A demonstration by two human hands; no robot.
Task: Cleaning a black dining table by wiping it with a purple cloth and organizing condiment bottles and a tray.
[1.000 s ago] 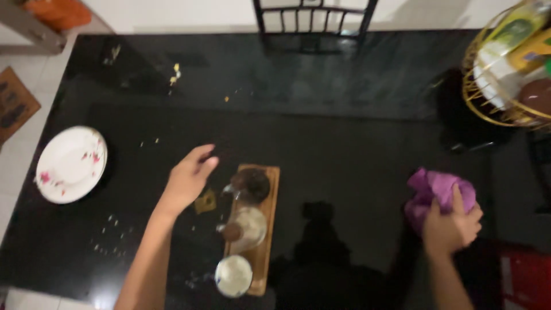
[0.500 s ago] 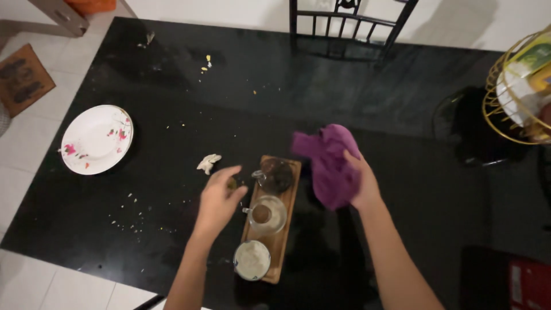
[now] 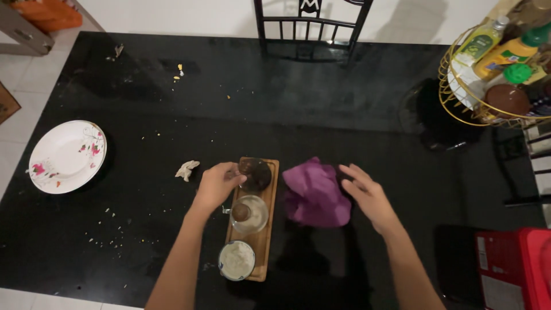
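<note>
A narrow wooden tray (image 3: 268,229) lies on the black table (image 3: 321,92) and carries three small glass cups: a dark one (image 3: 255,174) at the far end, a middle one (image 3: 248,214) and a white-filled one (image 3: 236,260) nearest me. My left hand (image 3: 216,185) rests against the tray's left edge, fingers at the dark cup's handle. A crumpled purple cloth (image 3: 315,193) lies just right of the tray. My right hand (image 3: 370,195) hovers with spread fingers at the cloth's right side, holding nothing.
A white flowered plate (image 3: 66,156) sits at the table's left edge. A crumpled scrap (image 3: 186,169) and scattered crumbs (image 3: 109,229) lie left of the tray. A gold wire basket (image 3: 459,95) of bottles stands far right, a black chair (image 3: 310,26) behind, a red box (image 3: 511,270) at lower right.
My right hand carried the purple cloth leftward from the table's right side, set it down beside the tray and let go. My left hand moved to the tray's left edge.
</note>
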